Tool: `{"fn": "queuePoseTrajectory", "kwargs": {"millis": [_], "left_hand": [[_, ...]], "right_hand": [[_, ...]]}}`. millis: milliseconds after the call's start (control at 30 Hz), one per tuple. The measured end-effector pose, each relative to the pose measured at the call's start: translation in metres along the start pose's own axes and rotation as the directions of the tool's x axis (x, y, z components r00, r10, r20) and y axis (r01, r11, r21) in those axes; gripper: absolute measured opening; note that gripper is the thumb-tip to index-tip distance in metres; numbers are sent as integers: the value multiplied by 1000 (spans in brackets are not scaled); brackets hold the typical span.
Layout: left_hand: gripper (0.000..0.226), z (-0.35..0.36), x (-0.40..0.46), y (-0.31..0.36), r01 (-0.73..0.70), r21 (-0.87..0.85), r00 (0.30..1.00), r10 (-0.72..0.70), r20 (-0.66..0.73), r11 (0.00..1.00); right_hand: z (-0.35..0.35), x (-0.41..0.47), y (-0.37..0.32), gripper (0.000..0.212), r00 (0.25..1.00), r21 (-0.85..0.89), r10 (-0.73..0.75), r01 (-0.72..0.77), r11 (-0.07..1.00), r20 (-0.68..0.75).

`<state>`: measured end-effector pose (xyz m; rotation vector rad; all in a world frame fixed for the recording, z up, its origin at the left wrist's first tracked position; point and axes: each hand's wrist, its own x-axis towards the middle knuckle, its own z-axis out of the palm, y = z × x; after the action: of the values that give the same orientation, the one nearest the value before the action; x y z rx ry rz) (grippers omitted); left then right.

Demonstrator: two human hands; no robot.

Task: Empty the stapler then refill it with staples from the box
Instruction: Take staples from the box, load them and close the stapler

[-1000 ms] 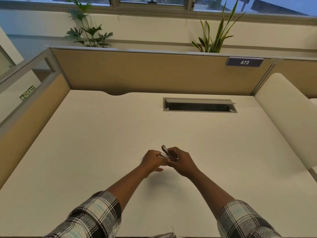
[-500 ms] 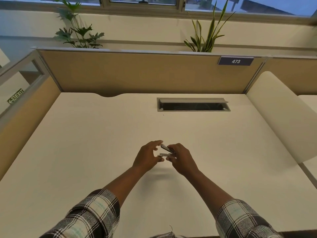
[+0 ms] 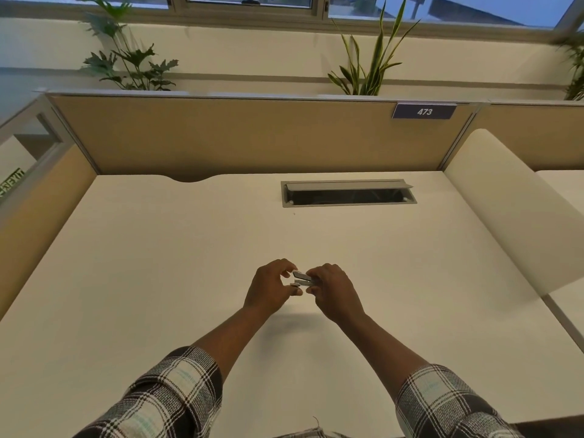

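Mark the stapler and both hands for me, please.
stapler [image 3: 302,278], head view, on its grey metal body between the hands
left hand [image 3: 271,287], head view, on the back of the hand
right hand [image 3: 335,289], head view, on the back of the hand

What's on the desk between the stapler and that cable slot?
Nothing: in the head view, bare desk runs from stapler to cable slot.

- The right hand [image 3: 336,292] is covering most of the stapler [image 3: 302,278]; only its left end is showing, too small to tell whether staples are sitting inside.
- The left hand [image 3: 270,287] is curling at the stapler's 9 o'clock end, its fingertip contact staying unclear.
- The plaid sleeves [image 3: 170,396] are running off the bottom edge.
- The exit sign [image 3: 11,182] is getting cut at the left edge.
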<state>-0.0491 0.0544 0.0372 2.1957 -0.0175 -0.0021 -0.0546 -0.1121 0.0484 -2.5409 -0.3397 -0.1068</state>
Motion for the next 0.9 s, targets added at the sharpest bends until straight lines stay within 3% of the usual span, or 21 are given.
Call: {"fn": "queuePoseTrajectory", "kwargs": {"millis": [333,633,900], "left_hand": [[25,2,10,-3,-2,-41,1000,2,0,999],[56,-10,24,-5,12,-38,990,-6,139,999],[49,-10,28,-3,140,-222,975,-95,203,965]], "right_hand": [[5,8,3,21,999,-18,52,-52,998,4],[0,14,0,26,998,-67,12,-7,998,69],[-3,15,0,28,994,-13,58,-57,998,92]]}}
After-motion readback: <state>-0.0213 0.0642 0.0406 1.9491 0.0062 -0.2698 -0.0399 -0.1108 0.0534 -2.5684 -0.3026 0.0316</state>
